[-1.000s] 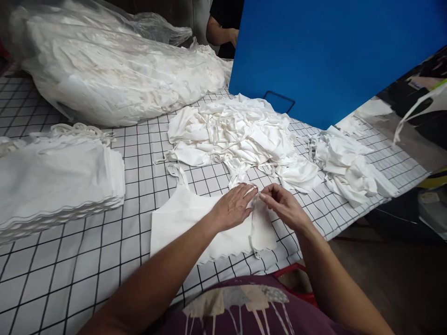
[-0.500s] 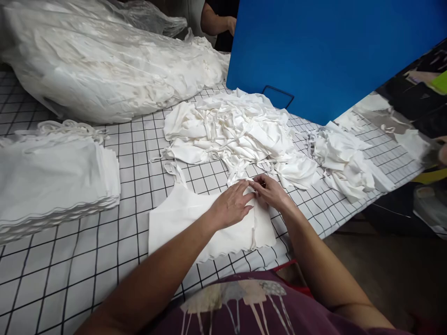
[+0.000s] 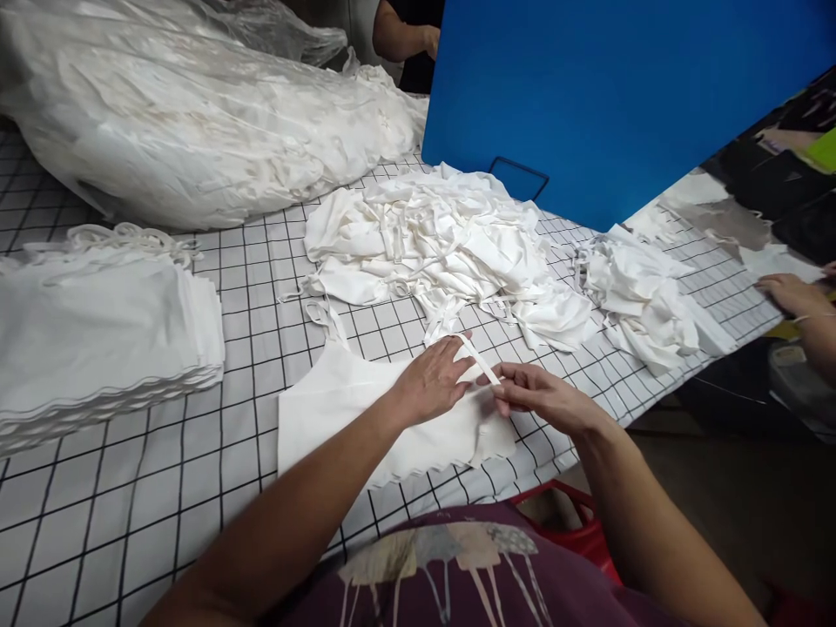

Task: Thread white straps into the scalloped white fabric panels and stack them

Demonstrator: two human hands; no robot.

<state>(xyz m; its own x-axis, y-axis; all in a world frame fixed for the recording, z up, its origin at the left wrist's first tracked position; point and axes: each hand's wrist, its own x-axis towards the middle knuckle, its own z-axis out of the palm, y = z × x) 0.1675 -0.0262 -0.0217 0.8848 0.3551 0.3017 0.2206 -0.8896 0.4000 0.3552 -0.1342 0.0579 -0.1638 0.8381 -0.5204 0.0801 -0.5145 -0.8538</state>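
Observation:
A white camisole [image 3: 353,418] with thin straps and a wavy hem lies flat in front of me on the checked cloth. Its left strap [image 3: 334,322] stretches away from me. My left hand [image 3: 431,381] rests flat on the right half of the camisole, fingers extended and pressing the fabric. To its right, my right hand [image 3: 539,394] pinches a narrow white strip [image 3: 479,359] between thumb and fingers; it runs from my left fingertips and looks like the camisole's strap or edging. Just beyond both hands sits a loose pile of white garments [image 3: 437,235].
A neat stack of white garments [image 3: 97,322] stands at left. Behind it lies a big clear plastic bag [image 3: 215,122] full of white cloth. A blue board [image 3: 588,96] rises at the back. A smaller pile [image 3: 640,296] is at right, near another person's hand [image 3: 793,296].
My right hand has moved right and toward me, drawing out the narrow white strip. My left hand has stayed in place. Another person's hand has come onto the cloth at the far right.

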